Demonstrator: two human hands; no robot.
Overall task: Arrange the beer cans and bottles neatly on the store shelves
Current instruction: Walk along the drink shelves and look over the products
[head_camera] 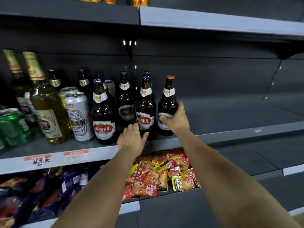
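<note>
While the right hand (175,120) is wrapped around the belly of the orange-capped bottle (168,102), thumb across its label, that bottle stands upright at the right end of the row on the middle shelf (230,135), with bare shelf stretching away at its three o'clock. The left hand (131,139) hovers with fingers spread and loose, holding nothing, its fingertips just at the foot of the blue-capped bottle (145,106) standing at the held one's nine o'clock. From where I stand, the step looks like squaring up this row of brown bottles, and the way to do it well is to keep the grip low on the body, slide or turn the bottle rather than lift it high, and bring the label round to face the aisle like its neighbours. The free hand would serve best steadying the blue-capped one so glass does not knock glass. Farther off at nine o'clock sit the white can (79,116), a tall green bottle (47,111) and a green can (13,125), more crowded and uneven; those look like later work. Snack packets (158,173) lie on the shelf below.
</note>
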